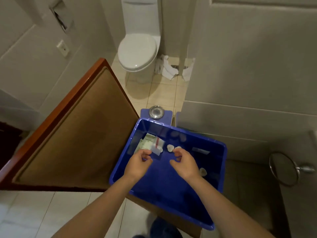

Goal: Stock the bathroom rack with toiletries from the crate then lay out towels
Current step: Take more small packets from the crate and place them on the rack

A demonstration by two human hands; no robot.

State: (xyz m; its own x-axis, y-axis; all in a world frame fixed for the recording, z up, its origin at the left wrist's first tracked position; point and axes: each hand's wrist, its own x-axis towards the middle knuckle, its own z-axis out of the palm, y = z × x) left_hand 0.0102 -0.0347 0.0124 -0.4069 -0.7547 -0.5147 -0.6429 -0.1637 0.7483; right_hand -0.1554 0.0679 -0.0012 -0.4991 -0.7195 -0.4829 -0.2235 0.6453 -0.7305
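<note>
I've got the left hand (138, 162) nearest the packets (151, 143), one o'clock off its fingertips. Fingers sit loosely curled on both; the right hand (184, 163) looks empty.

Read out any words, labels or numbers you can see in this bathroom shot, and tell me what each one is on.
Nothing here can be quoted.
Pale green packet in the blue crate: a line of small print near its top, too blurred to read.
Red-striped sachet beside it: no legible text.
Grey strip at the crate's right side: too blurred to tell if it carries print.
</note>
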